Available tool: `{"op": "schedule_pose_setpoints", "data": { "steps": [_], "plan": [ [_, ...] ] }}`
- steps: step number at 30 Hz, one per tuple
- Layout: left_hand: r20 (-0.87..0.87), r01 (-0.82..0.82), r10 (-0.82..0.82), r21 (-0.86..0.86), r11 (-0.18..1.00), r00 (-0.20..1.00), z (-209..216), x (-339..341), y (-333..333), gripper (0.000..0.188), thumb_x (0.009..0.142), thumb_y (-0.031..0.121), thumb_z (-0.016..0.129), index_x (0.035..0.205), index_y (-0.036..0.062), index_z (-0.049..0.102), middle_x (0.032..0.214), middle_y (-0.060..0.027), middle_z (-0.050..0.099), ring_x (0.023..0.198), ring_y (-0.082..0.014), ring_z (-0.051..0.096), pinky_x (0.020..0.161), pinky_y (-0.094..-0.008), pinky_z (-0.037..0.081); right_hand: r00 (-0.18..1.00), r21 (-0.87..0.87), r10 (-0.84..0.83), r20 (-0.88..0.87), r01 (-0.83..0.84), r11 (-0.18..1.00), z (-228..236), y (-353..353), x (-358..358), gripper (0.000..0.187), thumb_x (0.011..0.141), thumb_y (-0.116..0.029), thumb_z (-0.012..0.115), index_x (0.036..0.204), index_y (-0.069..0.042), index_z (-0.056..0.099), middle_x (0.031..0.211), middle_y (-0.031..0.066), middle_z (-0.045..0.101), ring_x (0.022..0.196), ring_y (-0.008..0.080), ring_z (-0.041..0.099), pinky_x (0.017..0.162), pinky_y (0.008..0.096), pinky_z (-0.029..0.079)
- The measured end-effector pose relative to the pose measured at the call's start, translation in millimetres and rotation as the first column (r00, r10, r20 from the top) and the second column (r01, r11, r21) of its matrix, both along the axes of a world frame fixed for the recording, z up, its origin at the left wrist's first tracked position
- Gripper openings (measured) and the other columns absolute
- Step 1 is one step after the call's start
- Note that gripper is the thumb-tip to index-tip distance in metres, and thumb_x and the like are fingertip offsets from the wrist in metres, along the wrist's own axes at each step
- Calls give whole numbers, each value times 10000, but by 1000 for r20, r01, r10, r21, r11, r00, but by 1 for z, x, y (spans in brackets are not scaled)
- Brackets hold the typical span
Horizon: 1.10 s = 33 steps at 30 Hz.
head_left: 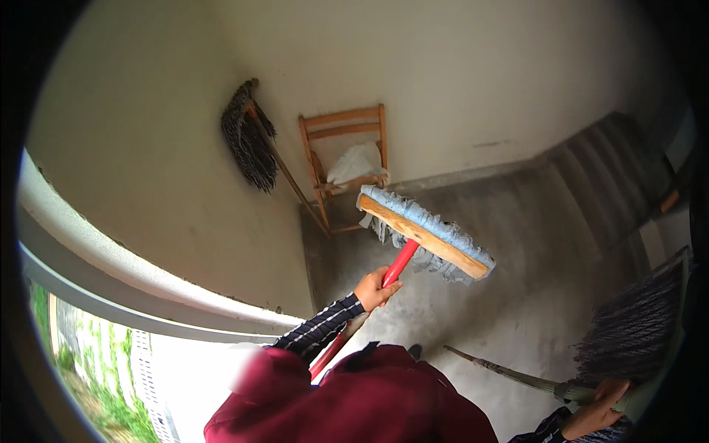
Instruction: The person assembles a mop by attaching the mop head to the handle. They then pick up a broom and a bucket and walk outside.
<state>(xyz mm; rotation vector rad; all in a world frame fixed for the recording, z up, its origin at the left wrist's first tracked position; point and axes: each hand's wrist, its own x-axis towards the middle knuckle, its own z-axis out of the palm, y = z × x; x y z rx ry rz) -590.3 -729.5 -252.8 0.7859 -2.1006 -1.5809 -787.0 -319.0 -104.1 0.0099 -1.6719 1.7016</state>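
At near right, your right hand point(595, 412) is wrapped around a green-brown pole point(521, 376), with dark strands point(628, 325) crowding beside it; can't tell if they're fixed to that pole. Its thin tip points left across your front. Looks like a holding grip, nothing more.

Mid-scene, your left hand point(378, 288) is clamped on the flat mop point(402, 262) by its red handle, just short of the wooden bar point(443, 248). Gripping that high probably helps you steer the head one-handed. Handle tail runs back past your left side. Head sits ahead of you, tilted, seemingly off the floor, blue-grey cloth strips point(421, 212) bunched along it.

Far left, a dark string mop point(247, 144) leans on the wall head-up, likely to hang clear of the floor. Beside it a wooden chair point(343, 116) holds a white cloth point(358, 164), parked out of the way.

Edges: near left, the pale door frame point(133, 255) is your hard limit; mind the handle tail. Most room is on the concrete floor point(517, 221) right of the mop head. Far right, steps point(605, 170) close it off; far side, chair and wall.
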Motion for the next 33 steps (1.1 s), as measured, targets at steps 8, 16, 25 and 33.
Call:
{"op": "schedule_pose_setpoints", "data": {
  "steps": [8, 16, 25, 33],
  "plan": [
    [-88, -207, 189, -312, 927, 978, -32, -13, 16, 272, 859, 221, 647, 992, 21, 518, 576, 0, 524, 427, -83, 510, 407, -242, 419, 939, 140, 164, -301, -126, 982, -115, 32, -53, 543, 972, -282, 470, 468, -108, 368, 431, 56, 246, 415, 152, 175, 445, 338, 220],
    [-272, -411, 321, -405, 817, 907, -39, -24, 20, 248, 830, 184, 683, 949, 31, 528, 584, -9, 530, 453, -72, 506, 423, -235, 419, 953, 117, 190, -238, -166, 979, -180, 52, -80, 533, 982, -300, 443, 491, -123, 331, 463, 53, 216, 441, 160, 144, 466, 354, 220],
    [-285, -486, 394, -511, 709, 874, -52, -31, 9, 243, 835, 159, 663, 988, 26, 529, 801, -74, 562, 714, -151, 540, 652, -290, 443, 946, -278, 289, -144, -320, 906, -195, 73, -113, 550, 956, -267, 508, 579, -135, 130, 557, 66, 110, 479, 167, 173, 522, 456, 273],
    [-312, -636, 566, -209, 743, 763, -47, -43, 49, 202, 832, 154, 644, 931, -3, 566, 730, -44, 538, 691, -143, 517, 657, -283, 439, 997, 294, -75, 34, 61, 954, -176, 145, -147, 255, 953, -246, 498, 842, -25, 561, 656, 52, 447, 634, 132, 435, 588, 319, 399]
  ]
}}
